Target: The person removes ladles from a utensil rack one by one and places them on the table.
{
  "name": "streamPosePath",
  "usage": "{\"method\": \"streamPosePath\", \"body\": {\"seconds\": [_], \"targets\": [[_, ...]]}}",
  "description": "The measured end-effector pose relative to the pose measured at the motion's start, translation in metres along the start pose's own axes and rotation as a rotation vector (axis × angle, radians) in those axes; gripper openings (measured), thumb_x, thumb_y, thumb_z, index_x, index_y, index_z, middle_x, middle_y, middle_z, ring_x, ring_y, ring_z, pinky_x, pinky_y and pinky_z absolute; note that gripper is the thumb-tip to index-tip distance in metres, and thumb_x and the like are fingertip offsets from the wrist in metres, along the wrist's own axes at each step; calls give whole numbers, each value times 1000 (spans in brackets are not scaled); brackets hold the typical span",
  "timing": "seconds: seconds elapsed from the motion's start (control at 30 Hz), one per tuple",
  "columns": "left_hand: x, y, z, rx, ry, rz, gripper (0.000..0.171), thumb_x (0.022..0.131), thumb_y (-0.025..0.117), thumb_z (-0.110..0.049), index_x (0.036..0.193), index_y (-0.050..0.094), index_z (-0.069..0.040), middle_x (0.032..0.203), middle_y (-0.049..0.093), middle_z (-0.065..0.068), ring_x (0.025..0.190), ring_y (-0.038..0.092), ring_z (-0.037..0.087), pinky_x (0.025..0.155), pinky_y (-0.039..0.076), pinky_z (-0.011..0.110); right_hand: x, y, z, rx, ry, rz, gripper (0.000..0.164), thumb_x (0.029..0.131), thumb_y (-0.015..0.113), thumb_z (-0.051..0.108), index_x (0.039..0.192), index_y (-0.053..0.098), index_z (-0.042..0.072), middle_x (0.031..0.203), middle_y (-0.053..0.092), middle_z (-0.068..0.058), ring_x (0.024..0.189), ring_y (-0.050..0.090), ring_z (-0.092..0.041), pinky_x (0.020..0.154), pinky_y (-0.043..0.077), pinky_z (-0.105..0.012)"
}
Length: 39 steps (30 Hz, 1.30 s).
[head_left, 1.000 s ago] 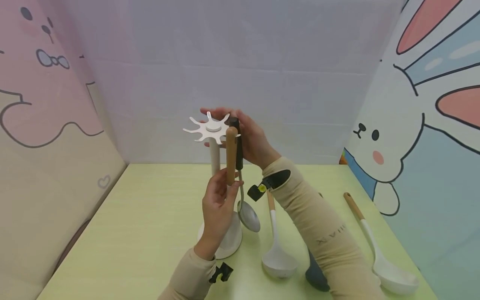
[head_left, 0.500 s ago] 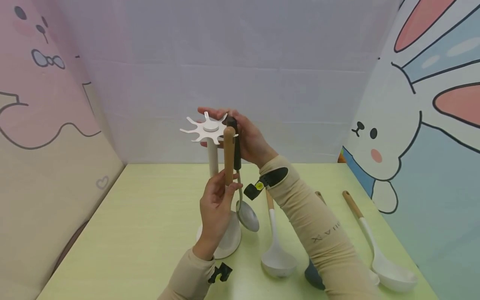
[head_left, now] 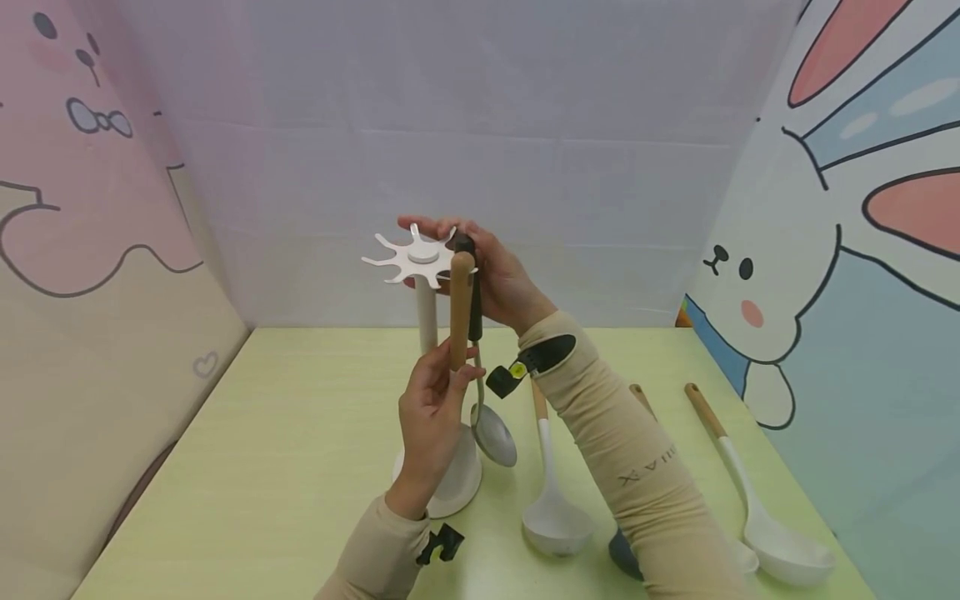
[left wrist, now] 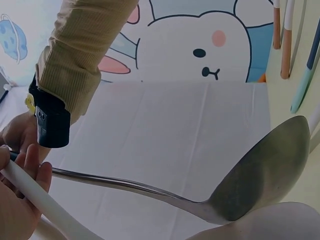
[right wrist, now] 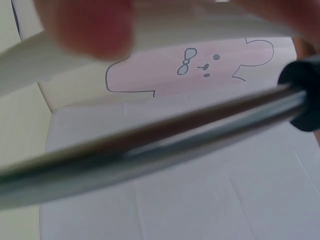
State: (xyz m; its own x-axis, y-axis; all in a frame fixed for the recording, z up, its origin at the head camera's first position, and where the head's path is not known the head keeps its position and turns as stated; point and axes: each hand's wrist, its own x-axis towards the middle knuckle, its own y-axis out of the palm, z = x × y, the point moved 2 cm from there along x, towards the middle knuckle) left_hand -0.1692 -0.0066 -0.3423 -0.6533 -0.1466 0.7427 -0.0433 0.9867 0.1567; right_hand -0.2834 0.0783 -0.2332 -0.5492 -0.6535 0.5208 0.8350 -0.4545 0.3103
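Note:
In the head view, a white utensil stand point(head_left: 427, 312) with a star-shaped hook top stands upright. My left hand point(head_left: 431, 417) grips a white-shafted utensil with a wooden handle point(head_left: 461, 308), held upright before the stand; its lower end is hidden there. Just behind it, a metal ladle point(head_left: 493, 435) hangs bowl down. My right hand point(head_left: 502, 279) holds its black handle point(head_left: 476, 308) near the hooks, with some fingers reaching behind the top. Whether the ladle is on a hook cannot be made out. The left wrist view shows the ladle bowl point(left wrist: 262, 175) close beside a white rounded surface.
Right of the stand lies a white ladle point(head_left: 555, 521) with a wooden handle. A dark-headed utensil point(head_left: 624, 554) is partly under my right forearm. Another white utensil point(head_left: 787, 554) lies near the right edge of the pale yellow table point(head_left: 262, 467). Cartoon-printed walls surround the table.
Both hands keep nearly the same places on the two handles. My right forearm has shifted slightly left, uncovering more of a wooden handle behind it.

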Motion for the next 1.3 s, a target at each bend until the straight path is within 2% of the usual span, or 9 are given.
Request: {"method": "streamPosePath", "body": {"seconds": [0.17, 0.23, 0.47, 0.57, 0.67, 0.77, 0.97, 1.17, 1.3], "targets": [[2, 0, 0, -8, 25, 2, 39, 91, 59, 15, 129, 51, 15, 110, 68, 25, 88, 69, 11, 85, 58, 30, 1, 0, -1, -9, 3, -3, 41, 85, 73, 53, 93, 58, 16, 158, 22, -29, 119, 55, -28, 96, 52, -44], [4, 0, 0, -16, 35, 6, 38, 91, 59, 15, 129, 51, 15, 110, 68, 25, 88, 69, 11, 84, 58, 30, 1, 0, -1, -9, 1, -6, 42, 84, 73, 53, 93, 58, 16, 158, 22, -30, 118, 55, -28, 95, 53, -43], [9, 2, -4, -14, 33, 17, 38, 91, 59, 15, 129, 52, 15, 107, 65, 32, 88, 69, 11, 82, 59, 32, 2, 1, 1, -42, -7, -3, 43, 83, 73, 55, 94, 58, 16, 157, 23, -30, 119, 55, -28, 96, 52, -44], [10, 2, -6, -11, 29, 31, 39, 91, 59, 15, 129, 53, 14, 107, 65, 32, 89, 69, 12, 82, 59, 32, 1, 0, 1, -32, -6, -4, 43, 84, 73, 54, 96, 58, 16, 157, 24, -30, 116, 57, -26, 93, 54, -39], [9, 2, -7, 2, 28, 48, 39, 91, 59, 15, 130, 53, 13, 107, 65, 32, 87, 70, 15, 84, 59, 31, 1, 0, 1, 0, -3, -10, 42, 84, 74, 52, 97, 59, 15, 157, 25, -29, 111, 60, -24, 83, 55, -29], [9, 3, -9, 18, 35, 64, 40, 90, 60, 16, 130, 54, 12, 107, 66, 31, 84, 71, 20, 84, 58, 31, 0, 0, 1, 27, -7, -6, 40, 85, 75, 49, 96, 60, 14, 156, 26, -29, 108, 60, -23, 79, 53, -27], [9, 2, -11, 37, 50, 80, 42, 88, 60, 18, 129, 54, 13, 107, 66, 30, 84, 71, 21, 83, 58, 30, 1, 0, 0, 22, -18, 6, 38, 86, 74, 49, 96, 61, 14, 155, 25, -31, 108, 60, -22, 80, 54, -27], [7, 0, -14, 65, 48, 92, 43, 88, 60, 19, 130, 54, 12, 106, 68, 27, 84, 71, 20, 84, 58, 29, 1, -1, -1, 13, -17, 0, 40, 85, 74, 50, 97, 61, 14, 156, 25, -31, 111, 59, -23, 88, 55, -32], [5, -2, -17, 61, 46, 105, 42, 89, 58, 19, 130, 54, 11, 105, 67, 27, 84, 71, 21, 84, 58, 31, 1, -2, -1, -6, -18, 10, 42, 85, 73, 53, 98, 60, 15, 156, 25, -30, 111, 59, -24, 84, 53, -29]]}}
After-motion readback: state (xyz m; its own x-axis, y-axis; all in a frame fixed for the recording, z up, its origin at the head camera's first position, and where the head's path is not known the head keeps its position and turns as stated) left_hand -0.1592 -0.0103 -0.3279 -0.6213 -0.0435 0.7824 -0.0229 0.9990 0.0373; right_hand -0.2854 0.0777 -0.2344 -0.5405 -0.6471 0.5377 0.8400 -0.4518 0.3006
